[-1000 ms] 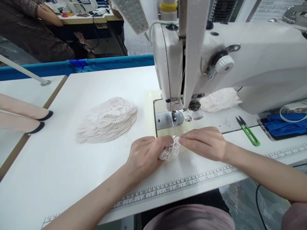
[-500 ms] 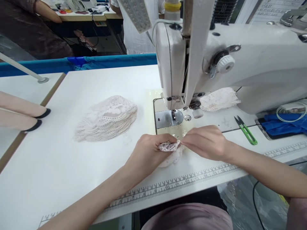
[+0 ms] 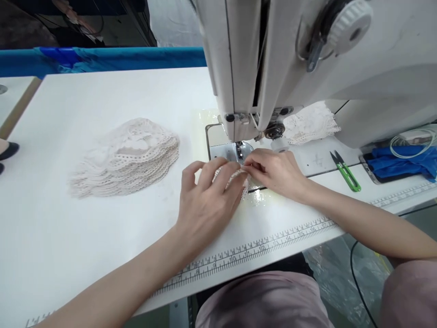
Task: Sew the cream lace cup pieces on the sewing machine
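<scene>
Just in front of the sewing machine's (image 3: 239, 68) presser foot (image 3: 239, 149), a small piece of white lace (image 3: 246, 186) lies mostly hidden under my fingers. My left hand (image 3: 210, 196) is bent over the lace, its fingertips pressing it near the metal needle plate (image 3: 221, 151). With thumb and fingers pinched, my right hand (image 3: 276, 173) grips the lace's edge close to the foot. A stack of white lace pieces (image 3: 136, 155) rests on the table to the left of my hands.
More white lace (image 3: 312, 123) lies behind the needle area. Green thread snips (image 3: 345, 171) are at the right, beside a phone-like dark object under blue cloth (image 3: 396, 161). A printed ruler (image 3: 235, 255) runs along the table's front edge. Blue fabric (image 3: 136, 59) borders the far side.
Both hands have moved forward with the lace, from the table front up to the presser foot. My left hand has turned palm down over it. The view has tilted down and closer.
</scene>
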Tool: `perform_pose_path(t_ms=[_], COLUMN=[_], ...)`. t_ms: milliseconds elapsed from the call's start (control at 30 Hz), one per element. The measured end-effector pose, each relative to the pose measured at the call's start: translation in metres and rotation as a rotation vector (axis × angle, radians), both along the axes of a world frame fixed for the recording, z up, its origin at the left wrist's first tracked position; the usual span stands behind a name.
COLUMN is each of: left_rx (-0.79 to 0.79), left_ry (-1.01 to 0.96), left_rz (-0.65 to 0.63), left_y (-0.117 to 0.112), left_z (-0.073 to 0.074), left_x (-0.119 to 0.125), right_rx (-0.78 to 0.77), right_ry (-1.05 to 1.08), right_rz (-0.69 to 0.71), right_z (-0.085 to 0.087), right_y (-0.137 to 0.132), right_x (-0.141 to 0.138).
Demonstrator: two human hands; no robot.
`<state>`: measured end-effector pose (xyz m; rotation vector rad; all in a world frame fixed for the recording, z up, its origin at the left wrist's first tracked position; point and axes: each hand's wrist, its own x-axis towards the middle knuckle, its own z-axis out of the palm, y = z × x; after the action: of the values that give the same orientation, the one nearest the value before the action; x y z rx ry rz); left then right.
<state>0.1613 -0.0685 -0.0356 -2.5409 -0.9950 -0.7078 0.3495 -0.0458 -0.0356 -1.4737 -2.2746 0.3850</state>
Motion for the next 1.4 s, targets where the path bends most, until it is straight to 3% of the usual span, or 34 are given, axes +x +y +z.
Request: perform_pose_path(t_ms=[233,500,867,1400], left_rx=[-0.125,-0.115,-0.146,-0.111], left_ry=[0.061,0.06,0.059,0.052], left_rz=[-0.047,-0.032,0.01,0.019], left_y=[-0.008,0.005,0.007,0.008], left_z=[-0.001,-0.002,-0.001,-0.003], left_x=[-0.001,-0.002,-0.002,0.0], right_rx=[0.081,0.473,0.493,0.491], right_ry=[-0.097,-0.338,-0.448,-0.426], right_rz=[-0.053,0.105,0.091,0.073], right_z=[-0.002,-0.004,-0.007,-0.009], right_y=[0.005,-0.011,-0.011,-0.009], right_x=[0.004,0.009,0.009,0.009])
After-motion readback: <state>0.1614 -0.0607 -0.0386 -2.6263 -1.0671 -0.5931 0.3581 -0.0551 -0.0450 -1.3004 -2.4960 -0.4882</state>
